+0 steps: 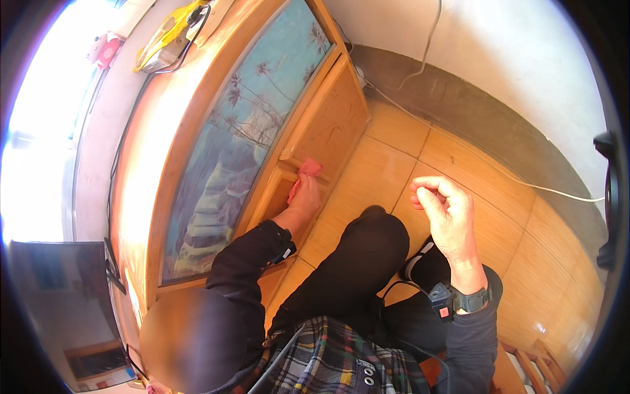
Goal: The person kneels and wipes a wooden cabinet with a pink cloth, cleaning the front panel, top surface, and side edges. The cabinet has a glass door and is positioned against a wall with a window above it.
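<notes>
My left hand [305, 202] presses a pink cloth [310, 168] against the lower door panels of a wooden cabinet [327, 123]. The cloth bunches under the fingers and sticks out past their tips. Above these low doors runs a glass panel [261, 98] with a printed picture of palms and stone steps. My right hand [445, 207] is raised over my knees, fingers curled towards the thumb, with nothing visible between them. Each wrist carries a strapped device.
A flat screen [69, 310] stands at the left end of the cabinet. On the cabinet top lies a yellow plastic bag [172, 32] beside a dark cord. A pale cable [472, 152] crosses the tiled floor [497, 216] near the wall. Wooden slats [534, 367] are at the lower right.
</notes>
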`<state>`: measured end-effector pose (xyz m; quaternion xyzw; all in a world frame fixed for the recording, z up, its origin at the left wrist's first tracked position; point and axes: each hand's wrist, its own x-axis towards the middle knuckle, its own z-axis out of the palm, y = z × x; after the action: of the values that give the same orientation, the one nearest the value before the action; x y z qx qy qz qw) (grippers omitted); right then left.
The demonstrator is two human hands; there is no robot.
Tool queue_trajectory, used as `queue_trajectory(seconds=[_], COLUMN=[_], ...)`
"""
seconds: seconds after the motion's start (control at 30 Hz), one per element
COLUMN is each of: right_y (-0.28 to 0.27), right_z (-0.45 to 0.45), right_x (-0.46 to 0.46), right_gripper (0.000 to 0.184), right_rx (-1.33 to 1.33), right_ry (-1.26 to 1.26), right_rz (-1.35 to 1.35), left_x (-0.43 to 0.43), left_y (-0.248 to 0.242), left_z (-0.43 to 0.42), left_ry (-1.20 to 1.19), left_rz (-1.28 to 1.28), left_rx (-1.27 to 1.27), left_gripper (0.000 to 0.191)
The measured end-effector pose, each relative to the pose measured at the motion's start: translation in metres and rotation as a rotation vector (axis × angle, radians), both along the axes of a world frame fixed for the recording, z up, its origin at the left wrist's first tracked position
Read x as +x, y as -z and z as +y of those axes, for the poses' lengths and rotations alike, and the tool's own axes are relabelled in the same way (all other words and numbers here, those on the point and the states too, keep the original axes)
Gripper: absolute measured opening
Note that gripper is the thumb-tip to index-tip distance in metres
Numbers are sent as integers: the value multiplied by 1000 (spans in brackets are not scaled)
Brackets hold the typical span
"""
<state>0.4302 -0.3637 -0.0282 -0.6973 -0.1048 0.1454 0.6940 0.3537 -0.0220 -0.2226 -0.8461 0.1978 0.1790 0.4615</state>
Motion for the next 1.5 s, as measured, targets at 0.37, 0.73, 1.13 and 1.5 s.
queue_trajectory(seconds=[0.37, 0.73, 1.13, 1.5], right_y=[3, 6, 4, 4], right_z=[3, 1, -2, -2], right_x=[4, 2, 0, 6], right_gripper=[15, 15, 15, 14], right_rx=[2, 48, -85, -104], right_ry=[12, 29, -1, -64], right_rz=[-57, -40, 19, 71], left_x=[20, 6, 19, 20], left_y=[-40, -124, 67, 118], left_z=[-5, -4, 27, 2], left_ry=[-159, 126, 215, 190], left_rz=[227, -30, -98, 361], left_rx=[110, 305, 626, 321], left_gripper=[36, 41, 44, 31])
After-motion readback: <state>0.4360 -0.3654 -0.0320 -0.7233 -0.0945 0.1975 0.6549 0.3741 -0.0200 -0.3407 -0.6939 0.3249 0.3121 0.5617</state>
